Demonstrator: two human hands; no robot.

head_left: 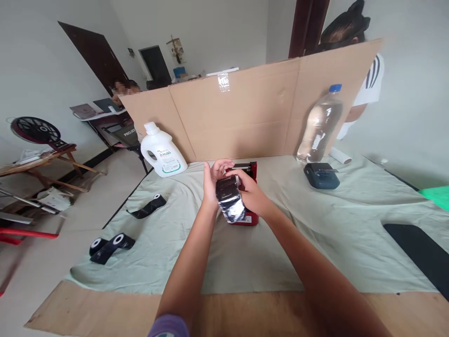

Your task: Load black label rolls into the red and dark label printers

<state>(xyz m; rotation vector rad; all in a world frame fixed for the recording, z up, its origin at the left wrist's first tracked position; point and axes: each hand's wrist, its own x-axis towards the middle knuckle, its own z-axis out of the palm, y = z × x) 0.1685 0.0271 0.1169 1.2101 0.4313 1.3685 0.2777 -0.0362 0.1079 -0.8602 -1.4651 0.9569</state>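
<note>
Between my two hands, over the middle of the cloth, is a roll of glossy black film with a loose flap hanging down toward me. My left hand supports the roll's left side, its thumb pointing up and its fingers curved behind. My right hand grips the roll from the right with bent fingers. Right behind and below them a red device rests on the cloth, partly hidden by the film and hands.
On the green cloth lie black rolls and another roll at left, a black device and dark pad at right. A white jug and water bottle stand before a cardboard screen. People are behind it.
</note>
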